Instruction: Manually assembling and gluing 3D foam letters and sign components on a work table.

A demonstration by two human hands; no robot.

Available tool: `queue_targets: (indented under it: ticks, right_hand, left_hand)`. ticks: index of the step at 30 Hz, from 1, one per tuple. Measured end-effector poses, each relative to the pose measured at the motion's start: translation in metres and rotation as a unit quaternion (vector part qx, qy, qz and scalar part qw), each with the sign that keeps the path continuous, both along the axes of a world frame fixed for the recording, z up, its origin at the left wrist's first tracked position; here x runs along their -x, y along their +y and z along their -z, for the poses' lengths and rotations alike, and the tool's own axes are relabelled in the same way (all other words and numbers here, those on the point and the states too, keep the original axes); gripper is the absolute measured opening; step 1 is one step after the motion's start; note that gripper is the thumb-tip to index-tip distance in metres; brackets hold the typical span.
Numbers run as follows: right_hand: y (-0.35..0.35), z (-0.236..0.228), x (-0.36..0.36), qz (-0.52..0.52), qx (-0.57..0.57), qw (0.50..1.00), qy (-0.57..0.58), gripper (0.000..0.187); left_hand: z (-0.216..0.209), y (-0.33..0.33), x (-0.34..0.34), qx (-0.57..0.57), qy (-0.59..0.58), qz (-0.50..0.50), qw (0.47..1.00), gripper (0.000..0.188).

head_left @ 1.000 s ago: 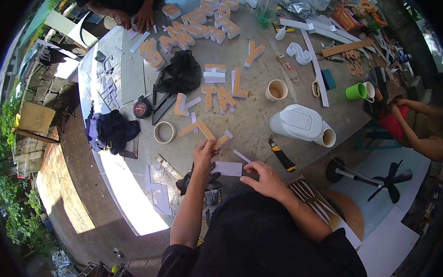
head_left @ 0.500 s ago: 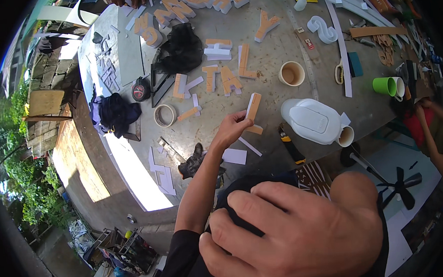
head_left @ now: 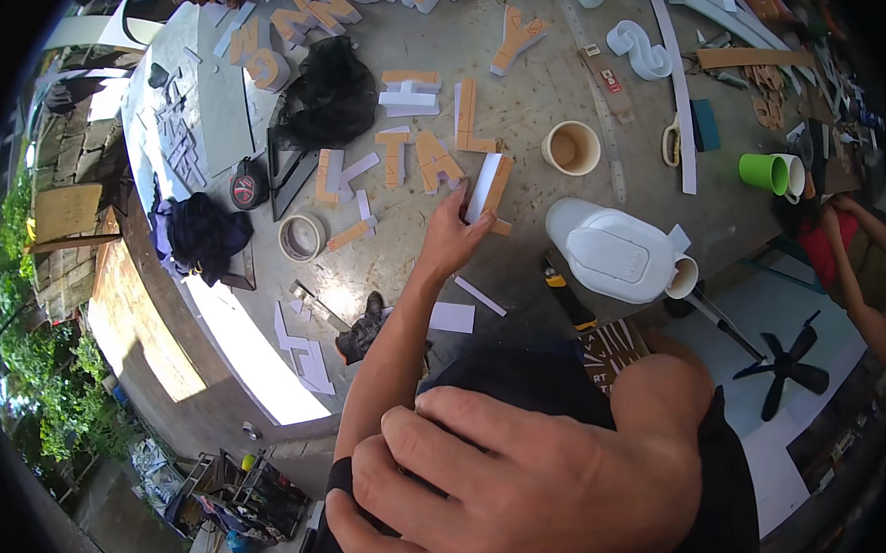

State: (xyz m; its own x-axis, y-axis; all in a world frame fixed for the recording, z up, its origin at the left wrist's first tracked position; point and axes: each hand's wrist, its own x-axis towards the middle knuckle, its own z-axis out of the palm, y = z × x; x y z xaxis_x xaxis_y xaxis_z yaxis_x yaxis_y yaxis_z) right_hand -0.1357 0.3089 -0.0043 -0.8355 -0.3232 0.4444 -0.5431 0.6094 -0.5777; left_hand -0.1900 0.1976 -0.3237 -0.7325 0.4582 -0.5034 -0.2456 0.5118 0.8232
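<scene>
My left hand [head_left: 453, 238] reaches out over the table, gripping a bar-shaped letter piece [head_left: 496, 186] with a tan top and white sides. The far end of this piece is close to an L-shaped letter piece [head_left: 467, 120]. Another tan-topped piece [head_left: 502, 227] lies partly hidden by the one in my grip. Very near the camera, my right hand [head_left: 543, 462] is raised with its fingers curled; whatever they may hold is hidden. Other letter pieces, such as a T-shaped one [head_left: 395, 157], lie just beyond my left hand. A flat white strip [head_left: 480, 296] lies beside my left forearm.
A white lidded container [head_left: 617, 252], a paper cup [head_left: 571, 149] and a yellow-black cutter [head_left: 568, 292] stand or lie to the right. Leftward are a tape roll [head_left: 302, 238], a tape measure [head_left: 249, 183] and black cloth [head_left: 325, 92]. Another person's arms [head_left: 869, 274] show at far right.
My left hand has moved farther out with the letter piece, which is turned so its white side shows more. My right hand stays curled near the camera. The whole view has shifted slightly.
</scene>
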Motion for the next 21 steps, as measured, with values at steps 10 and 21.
queue_targets:
  ticks: [10,21]
  right_hand:
    - [-0.013,-0.037,-0.022,-0.257,0.023,0.961,-0.096,0.027]
    - [-0.014,0.000,0.007,-0.182,0.337,0.859,-0.339,0.025]
  left_hand:
    - [0.000,-0.022,-0.003,-0.096,-0.090,-0.085,0.988,0.056]
    - [-0.026,-0.014,-0.005,0.070,0.100,-0.115,0.986,0.032]
